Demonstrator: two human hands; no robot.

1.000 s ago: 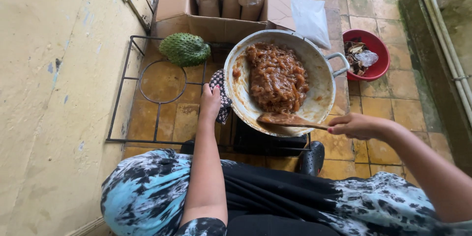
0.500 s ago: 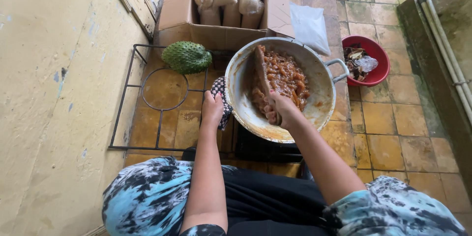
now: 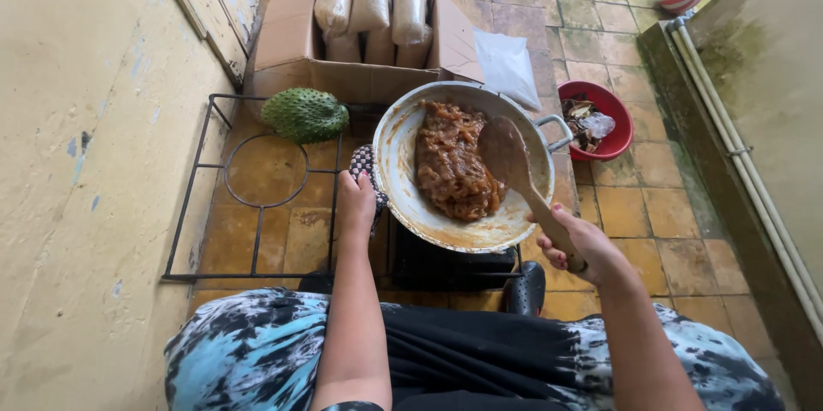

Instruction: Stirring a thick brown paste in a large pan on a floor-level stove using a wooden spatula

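The big metal pan [image 3: 467,167] sat on the stove; brown food [image 3: 454,167] inside looked thick and mostly cooked. The left hand [image 3: 355,204] gripped a cloth at the pan's near rim; the right hand [image 3: 583,244] closed round a wooden spoon [image 3: 514,167] over the food.

The left arm stretches straight forward, its left hand [image 3: 356,203] palm-down with fingers curled in a grip. The right arm angles inward from the right, the right hand [image 3: 580,246] fisted, knuckles up.
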